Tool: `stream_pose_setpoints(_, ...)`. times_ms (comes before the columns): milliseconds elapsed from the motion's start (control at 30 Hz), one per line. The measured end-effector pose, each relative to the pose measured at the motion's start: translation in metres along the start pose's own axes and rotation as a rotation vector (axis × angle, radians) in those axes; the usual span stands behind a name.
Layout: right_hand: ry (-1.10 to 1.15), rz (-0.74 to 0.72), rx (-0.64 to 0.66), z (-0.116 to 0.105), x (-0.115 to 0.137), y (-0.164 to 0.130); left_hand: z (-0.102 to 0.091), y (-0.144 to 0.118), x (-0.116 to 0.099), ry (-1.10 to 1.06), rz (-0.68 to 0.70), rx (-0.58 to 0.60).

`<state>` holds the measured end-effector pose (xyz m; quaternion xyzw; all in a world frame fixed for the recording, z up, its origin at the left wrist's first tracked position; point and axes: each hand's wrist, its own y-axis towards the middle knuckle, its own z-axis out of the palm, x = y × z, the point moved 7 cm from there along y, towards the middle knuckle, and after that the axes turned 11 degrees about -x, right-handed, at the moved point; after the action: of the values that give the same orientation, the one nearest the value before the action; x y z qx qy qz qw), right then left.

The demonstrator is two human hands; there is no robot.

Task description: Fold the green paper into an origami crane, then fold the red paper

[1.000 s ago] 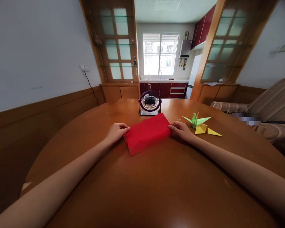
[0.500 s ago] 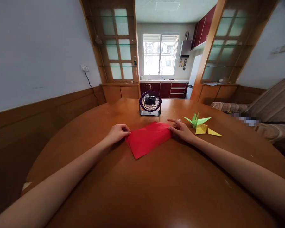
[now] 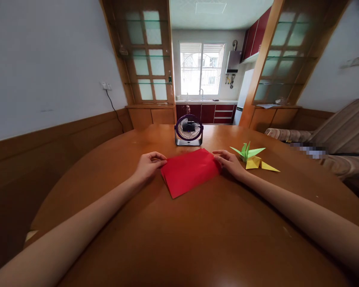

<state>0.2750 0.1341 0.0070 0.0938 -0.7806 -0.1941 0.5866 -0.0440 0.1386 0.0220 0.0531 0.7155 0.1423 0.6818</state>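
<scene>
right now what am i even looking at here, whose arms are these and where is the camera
The camera sits on a person's head and looks forward and down, so the two bare arms reaching in from the bottom corners are that person's own. There is no machine here, and the wide lens bends the picture.

The brown wooden table fills the lower half. On it lies a folded sheet of red paper. The left hand touches its left edge and the right hand rests on its right edge; neither has lifted it.

Behind the paper stands a small desk fan. To the right of the right hand lie a green paper crane and a yellow folded paper piece. A kitchen with a window shows in the background.
</scene>
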Motion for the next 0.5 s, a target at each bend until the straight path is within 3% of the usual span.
stream_pose_setpoints(200, 0.034, 0.103, -0.055, -0.004, -0.005, 0.004, 0.008, -0.009, -0.017, -0.003, 0.091, 0.067)
stream_pose_setpoints(367, 0.178, 0.156, 0.053, 0.003, 0.001, 0.002, 0.016, -0.016, -0.023, -0.021, 0.111, 0.139)
stream_pose_setpoints(500, 0.266, 0.252, -0.019, -0.001, -0.009, 0.002, 0.018, -0.018, -0.022, -0.033, 0.107, 0.164)
